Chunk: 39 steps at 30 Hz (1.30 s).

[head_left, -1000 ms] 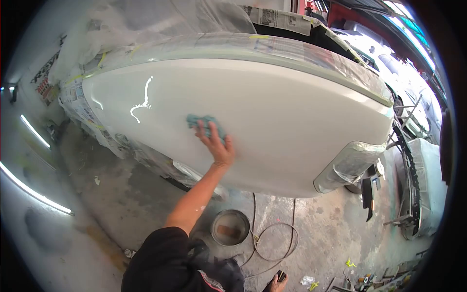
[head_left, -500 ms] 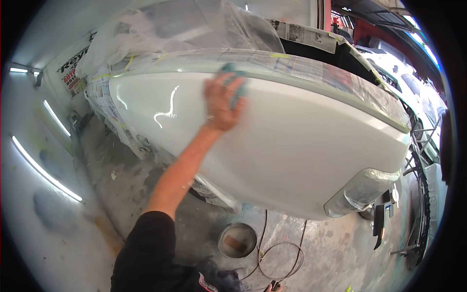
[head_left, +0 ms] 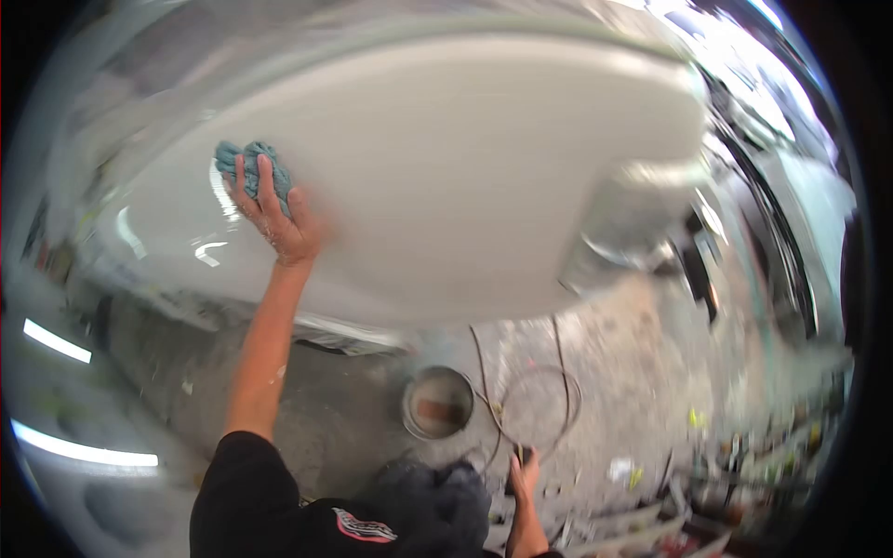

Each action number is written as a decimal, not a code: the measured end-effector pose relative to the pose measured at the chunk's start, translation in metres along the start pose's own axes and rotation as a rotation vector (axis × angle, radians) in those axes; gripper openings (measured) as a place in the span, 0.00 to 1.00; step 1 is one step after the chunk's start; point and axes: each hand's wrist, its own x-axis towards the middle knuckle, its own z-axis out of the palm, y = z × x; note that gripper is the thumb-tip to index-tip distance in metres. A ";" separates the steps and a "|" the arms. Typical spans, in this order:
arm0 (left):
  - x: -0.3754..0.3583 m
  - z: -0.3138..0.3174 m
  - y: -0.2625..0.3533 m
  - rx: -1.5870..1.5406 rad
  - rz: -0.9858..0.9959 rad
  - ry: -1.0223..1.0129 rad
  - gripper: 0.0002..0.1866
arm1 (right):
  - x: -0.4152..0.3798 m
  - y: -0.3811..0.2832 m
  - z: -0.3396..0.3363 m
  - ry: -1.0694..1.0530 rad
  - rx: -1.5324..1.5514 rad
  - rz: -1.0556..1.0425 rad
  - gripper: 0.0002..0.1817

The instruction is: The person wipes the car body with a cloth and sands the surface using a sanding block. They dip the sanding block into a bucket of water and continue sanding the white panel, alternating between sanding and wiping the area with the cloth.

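Left hand [head_left: 284, 223] is pressing a bunched cloth [head_left: 249, 163] on the panel [head_left: 465, 177]; trapped grit is risking scratches. Right hand [head_left: 524, 470] is gripping something unclear.

blurred by motion: whole view, white panel [head_left: 446, 177] edges smeared | half hidden: teal cloth [head_left: 249, 160] under left hand [head_left: 279, 219] fingers | too dark to tell: small object gripped in right hand [head_left: 524, 470] | cut off: right forearm at bottom edge | unreadable: floor clutter [head_left: 744, 465] at lower right, round tin [head_left: 438, 402] contents
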 end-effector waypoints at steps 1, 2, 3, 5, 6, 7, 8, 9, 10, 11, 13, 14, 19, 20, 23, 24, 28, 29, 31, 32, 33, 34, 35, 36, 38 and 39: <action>-0.012 0.013 0.032 -0.004 0.072 -0.088 0.25 | 0.005 -0.015 0.010 0.065 0.002 -0.075 0.35; -0.022 0.023 0.059 0.006 0.159 -0.159 0.26 | 0.013 -0.015 0.027 0.062 -0.039 -0.077 0.36; -0.029 0.032 0.082 0.033 0.254 -0.221 0.26 | 0.023 -0.014 0.042 0.047 -0.078 -0.093 0.36; -0.042 0.057 0.132 -0.029 0.429 -0.333 0.25 | 0.041 -0.030 0.062 0.036 -0.027 -0.164 0.36; -0.051 0.068 0.153 -0.047 0.510 -0.379 0.24 | 0.049 -0.036 0.074 0.023 -0.003 -0.206 0.36; -0.062 0.077 0.170 -0.071 0.578 -0.417 0.25 | 0.056 -0.037 0.087 -0.005 0.000 -0.220 0.37; -0.074 0.086 0.183 -0.091 0.643 -0.453 0.25 | 0.065 -0.037 0.098 -0.033 -0.002 -0.240 0.38; -0.083 0.091 0.189 -0.070 0.754 -0.471 0.26 | 0.074 -0.038 0.109 -0.066 -0.004 -0.264 0.39; -0.092 0.093 0.191 -0.043 0.865 -0.494 0.27 | 0.080 -0.045 0.114 -0.107 0.006 -0.309 0.38; -0.104 0.094 0.189 -0.012 0.973 -0.523 0.29 | 0.087 -0.044 0.124 -0.128 -0.010 -0.365 0.38; -0.121 0.092 0.174 -0.010 1.119 -0.564 0.31 | 0.106 -0.038 0.146 -0.177 -0.041 -0.491 0.38; -0.123 0.087 0.163 -0.004 1.174 -0.576 0.31 | 0.114 -0.036 0.155 -0.186 -0.070 -0.541 0.37; -0.155 0.025 0.058 0.031 1.109 -0.564 0.32 | 0.148 -0.028 0.192 -0.309 -0.162 -0.729 0.38; -0.165 0.007 0.029 0.068 1.111 -0.568 0.32 | 0.153 -0.025 0.202 -0.339 -0.174 -0.760 0.38; -0.206 -0.044 -0.043 0.100 0.963 -0.620 0.34 | 0.177 -0.011 0.236 -0.434 -0.236 -0.908 0.37; -0.219 -0.060 -0.056 0.105 0.888 -0.647 0.35 | 0.184 -0.004 0.251 -0.481 -0.258 -0.946 0.37; -0.293 -0.089 -0.073 0.140 0.706 -0.622 0.35 | 0.217 0.013 0.303 -0.680 -0.436 -1.052 0.36; -0.314 -0.090 -0.072 0.153 0.687 -0.602 0.35 | 0.223 0.018 0.315 -0.709 -0.476 -1.083 0.36; -0.355 -0.075 -0.053 0.153 0.607 -0.506 0.35 | 0.234 0.017 0.336 -0.804 -0.634 -1.044 0.35; -0.371 -0.062 -0.036 0.146 0.570 -0.456 0.35 | 0.237 0.018 0.346 -0.845 -0.712 -1.016 0.35; -0.385 -0.049 -0.018 0.124 0.536 -0.448 0.35 | 0.238 0.025 0.355 -0.802 -0.680 -1.051 0.35; -0.396 -0.031 0.005 0.098 0.505 -0.442 0.35 | 0.240 0.029 0.363 -0.758 -0.645 -1.084 0.35; -0.402 -0.010 0.032 0.021 0.491 -0.428 0.33 | 0.242 0.032 0.370 -0.715 -0.605 -1.115 0.35; -0.407 0.016 0.061 -0.009 0.532 -0.390 0.32 | 0.246 0.043 0.380 -0.696 -0.628 -1.123 0.35; -0.409 0.062 0.120 -0.115 0.610 -0.346 0.29 | 0.252 0.064 0.402 -0.749 -0.710 -1.025 0.33; -0.410 0.083 0.151 -0.113 0.693 -0.350 0.28 | 0.254 0.076 0.414 -0.775 -0.750 -0.973 0.33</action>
